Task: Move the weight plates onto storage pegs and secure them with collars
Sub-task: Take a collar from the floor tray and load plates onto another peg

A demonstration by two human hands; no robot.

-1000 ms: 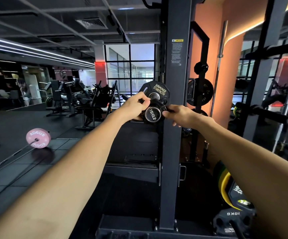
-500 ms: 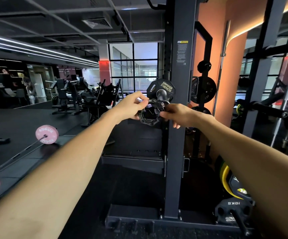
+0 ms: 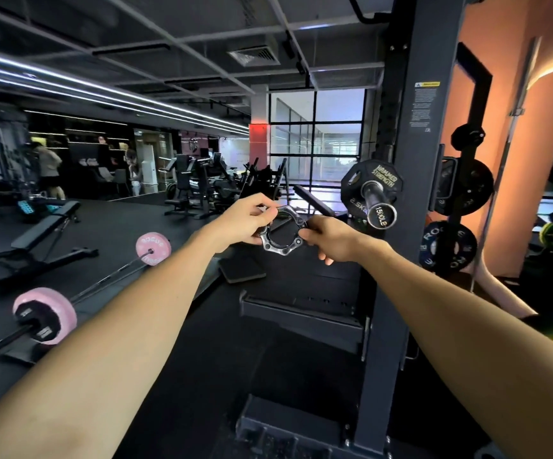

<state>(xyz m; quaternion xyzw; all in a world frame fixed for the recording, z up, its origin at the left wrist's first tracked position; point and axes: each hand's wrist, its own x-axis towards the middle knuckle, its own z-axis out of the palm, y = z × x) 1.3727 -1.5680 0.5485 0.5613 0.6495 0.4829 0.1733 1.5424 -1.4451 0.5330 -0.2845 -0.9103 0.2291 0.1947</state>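
While both hands pinch it, the collar (image 3: 281, 231) faces the camera.

Stretching across a dark gym: black floor (image 3: 175, 342), black grid ceiling (image 3: 169, 34) carrying white light strips (image 3: 69, 84). Letting daylight in through a gridded window (image 3: 314, 140) beside a red column (image 3: 257, 144), with an orange wall (image 3: 513, 180) glowing on the right. Standing about: a bench (image 3: 41, 231) at left, machines (image 3: 208, 183) farther back.
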